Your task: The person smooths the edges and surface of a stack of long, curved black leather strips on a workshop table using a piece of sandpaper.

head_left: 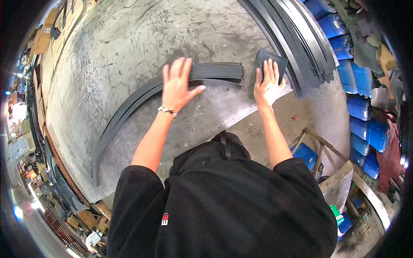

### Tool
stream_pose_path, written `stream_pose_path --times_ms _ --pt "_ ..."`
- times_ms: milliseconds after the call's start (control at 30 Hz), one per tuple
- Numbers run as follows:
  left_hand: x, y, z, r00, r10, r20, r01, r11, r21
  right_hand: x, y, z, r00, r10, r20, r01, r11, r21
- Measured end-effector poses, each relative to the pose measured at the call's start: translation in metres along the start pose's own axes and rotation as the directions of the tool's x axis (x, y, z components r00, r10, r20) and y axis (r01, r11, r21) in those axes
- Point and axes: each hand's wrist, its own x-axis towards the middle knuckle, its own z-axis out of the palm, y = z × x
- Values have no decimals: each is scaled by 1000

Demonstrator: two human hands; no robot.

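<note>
A bundle of long black strips lies on the grey metal table, looking curved in this view, with its right ends stacked close together. My left hand, a bracelet at its wrist, is over the bundle with its fingers spread and the thumb out to the right. Near the table's right edge, my right hand rests flat on a small dark piece, fingers stretched out. Whether the left palm touches the strips is hard to tell.
More long black strips lie in a thick stack at the upper right. Blue containers line the right side. A metal frame stands at the lower right. Cardboard is at the upper left; a person is far off at the lower left.
</note>
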Motion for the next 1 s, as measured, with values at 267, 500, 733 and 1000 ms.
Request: stream_pose_path --times_ms 267,500,733,1000 --pt "56 61 26 988 52 148 -28 986 -162 -2 2 4 1000 11 -3 -11 1000 -9" --pt "36 67 37 995 100 -7 -100 994 49 -1 -17 -4 986 162 33 -166 971 171" --pt "36 67 42 996 90 -12 -90 996 15 -17 -62 -28 958 136 251 -261 775 576" --pt "37 69 46 998 65 -4 -64 995 76 -13 -100 -40 933 221 283 -356 670 652"
